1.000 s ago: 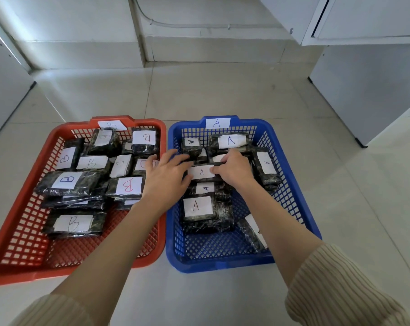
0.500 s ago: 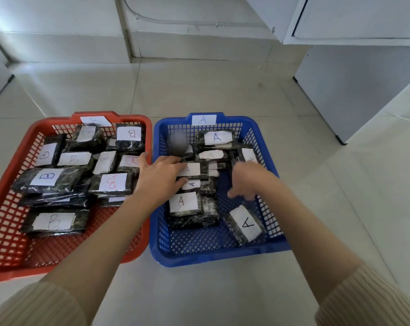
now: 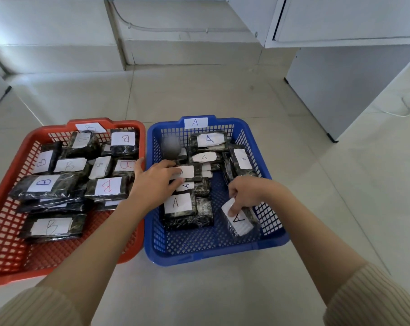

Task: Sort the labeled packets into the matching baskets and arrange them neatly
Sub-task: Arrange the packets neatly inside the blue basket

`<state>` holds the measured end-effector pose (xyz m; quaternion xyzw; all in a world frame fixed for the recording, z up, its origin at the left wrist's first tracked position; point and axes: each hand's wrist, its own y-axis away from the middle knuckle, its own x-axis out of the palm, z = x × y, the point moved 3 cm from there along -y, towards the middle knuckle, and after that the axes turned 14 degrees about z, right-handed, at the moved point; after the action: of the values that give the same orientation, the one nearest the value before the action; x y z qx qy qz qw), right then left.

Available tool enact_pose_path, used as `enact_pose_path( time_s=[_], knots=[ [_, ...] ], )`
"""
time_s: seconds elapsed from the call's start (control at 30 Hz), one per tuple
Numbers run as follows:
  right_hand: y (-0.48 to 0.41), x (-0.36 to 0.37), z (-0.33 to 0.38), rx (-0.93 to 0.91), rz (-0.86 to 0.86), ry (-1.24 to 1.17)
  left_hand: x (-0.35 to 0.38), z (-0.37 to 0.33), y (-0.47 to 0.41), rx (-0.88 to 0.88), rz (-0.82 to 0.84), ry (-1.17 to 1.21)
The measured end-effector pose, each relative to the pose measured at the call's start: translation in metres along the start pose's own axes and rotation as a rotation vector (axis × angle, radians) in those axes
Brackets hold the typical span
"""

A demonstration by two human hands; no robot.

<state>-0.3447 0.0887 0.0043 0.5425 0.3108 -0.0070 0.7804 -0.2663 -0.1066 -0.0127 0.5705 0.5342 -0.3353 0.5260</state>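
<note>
From the head view I see two plastic baskets side by side on the pale tiled floor: a red basket (image 3: 9, 234) on my left with a B tag on its far rim, and a blue basket (image 3: 222, 251) on my right with an A tag (image 3: 195, 123) on its far rim. The red one holds dark wrapped B packets (image 3: 47, 184), piled loosely and overlapping. The blue one holds the A packets (image 3: 179, 207), stacked along its middle and far side. My left hand (image 3: 155, 182) reaches over the rims where the two baskets meet, and lies flat with fingers spread on an A packet in the middle of the blue basket, pressing rather than gripping. My right hand (image 3: 245, 192) pinches the top edge of a tilted A packet (image 3: 238, 222) at the near right corner of the blue basket, fingers closed on its white label
</note>
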Motion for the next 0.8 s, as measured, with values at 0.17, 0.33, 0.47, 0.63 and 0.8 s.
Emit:
enact_pose_path(
  time_s=[0.17, 0.33, 0.47, 0.63, 0.8],
  knots=[
    [0.014, -0.028, -0.005, -0.112, -0.235, -0.293, -0.005, -0.009, 0.016, 0.253, 0.193, -0.110],
    [0.004, -0.027, -0.008, -0.147, -0.328, -0.560, 0.004, -0.017, 0.017, 0.296, 0.253, -0.245],
    [-0.002, -0.025, -0.012, -0.153, -0.396, -0.693, 0.003, -0.013, 0.014, 0.290, 0.264, -0.192],
    [0.004, -0.037, -0.023, -0.194, -0.599, -0.909, 0.004, -0.007, 0.013, 0.305, 0.237, -0.198],
    [0.012, -0.046, -0.035, -0.257, -0.718, -1.070, -0.017, -0.010, 0.002, 0.262, 0.026, 0.017]
  ],
)
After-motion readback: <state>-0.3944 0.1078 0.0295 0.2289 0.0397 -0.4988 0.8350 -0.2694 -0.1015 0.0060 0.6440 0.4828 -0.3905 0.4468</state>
